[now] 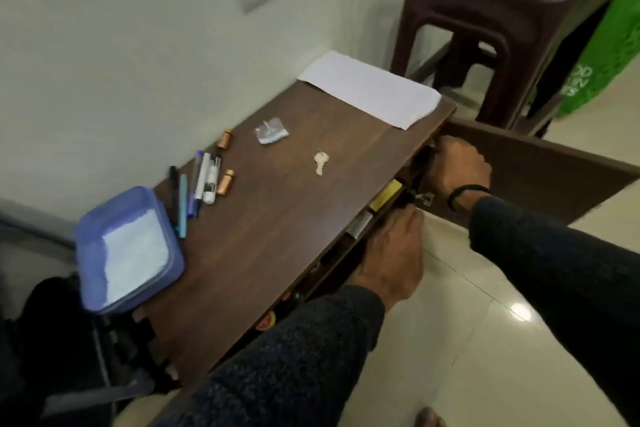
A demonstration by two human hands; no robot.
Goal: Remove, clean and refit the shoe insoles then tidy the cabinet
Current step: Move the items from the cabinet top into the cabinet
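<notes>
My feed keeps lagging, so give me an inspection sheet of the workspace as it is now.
Surface: brown cabinet top, against the wall.
Job's things: cabinet door open; shoes and insoles not seen.
Clutter: key, white paper, pens, two copper cylinders, lidded purple box, small plastic packet.
Hands: left hand and right hand reach under the top's front edge; grip hidden.
Cables: nothing seen.
Surroundings: brown plastic stool, green bag, tiled floor.

We saw dim, even indoor light, glare spots on the glossy floor tiles [519,310], soft motion blur throughout, and wide-angle bending toward the edges.
</notes>
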